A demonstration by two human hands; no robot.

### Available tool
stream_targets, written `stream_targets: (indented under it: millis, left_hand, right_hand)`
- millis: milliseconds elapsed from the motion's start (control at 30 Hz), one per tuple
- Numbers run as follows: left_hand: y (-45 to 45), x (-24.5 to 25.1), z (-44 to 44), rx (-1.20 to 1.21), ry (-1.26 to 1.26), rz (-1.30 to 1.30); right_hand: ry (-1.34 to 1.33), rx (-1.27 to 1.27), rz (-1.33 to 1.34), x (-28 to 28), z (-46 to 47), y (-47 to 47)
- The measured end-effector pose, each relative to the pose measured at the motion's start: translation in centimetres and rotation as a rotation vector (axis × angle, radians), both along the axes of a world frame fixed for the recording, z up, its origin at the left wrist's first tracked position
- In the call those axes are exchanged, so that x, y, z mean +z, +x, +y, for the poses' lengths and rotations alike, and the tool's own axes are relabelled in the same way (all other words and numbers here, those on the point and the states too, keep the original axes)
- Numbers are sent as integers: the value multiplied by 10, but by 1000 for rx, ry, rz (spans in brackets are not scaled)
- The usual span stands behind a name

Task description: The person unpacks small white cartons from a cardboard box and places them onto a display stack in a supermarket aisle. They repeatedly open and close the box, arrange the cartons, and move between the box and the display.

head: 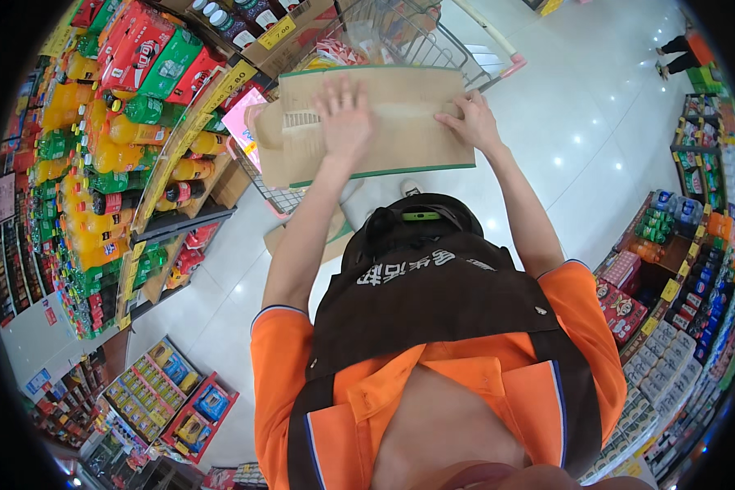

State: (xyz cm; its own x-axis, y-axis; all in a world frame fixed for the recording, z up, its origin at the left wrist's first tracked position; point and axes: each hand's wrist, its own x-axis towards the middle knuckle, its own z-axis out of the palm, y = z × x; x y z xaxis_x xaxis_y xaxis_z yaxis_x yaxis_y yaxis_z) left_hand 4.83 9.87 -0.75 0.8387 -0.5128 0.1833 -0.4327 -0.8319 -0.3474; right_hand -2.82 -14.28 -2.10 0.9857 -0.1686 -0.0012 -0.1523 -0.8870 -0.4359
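A flattened cardboard box (404, 144) with green edges lies across the top of a wire shopping cart (444, 37). My left hand (346, 122) rests on the cardboard's left half, its fingers spread and slightly blurred, gripping nothing. At the cardboard's right end is my right hand (470, 119), thumb and fingers bent on its surface near the edge; whether they pinch it is unclear. Another brown cardboard piece (268, 144) sticks out on the left. Beyond the cardboard, a red and white patterned package (343, 52) shows inside the cart, and a pink printed sheet (245, 125) stands at its left side.
Left of the cart is a shelf of soft drink bottles (141, 131) with a yellow price strip (177, 153). More cardboard (337, 236) lies low beside my feet. Drink shelves (680, 269) line the right side. Another person's legs (674, 52) show far off at upper right.
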Motion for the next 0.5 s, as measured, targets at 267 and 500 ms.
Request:
stream_targets:
  millis: [267, 500]
  left_hand:
    - [-14, -9, -35, -131, -203, 254]
    - [-12, -7, -34, -127, -176, 263]
  right_hand:
    - [714, 123, 171, 2, -48, -12]
    - [869, 37, 366, 0, -106, -40]
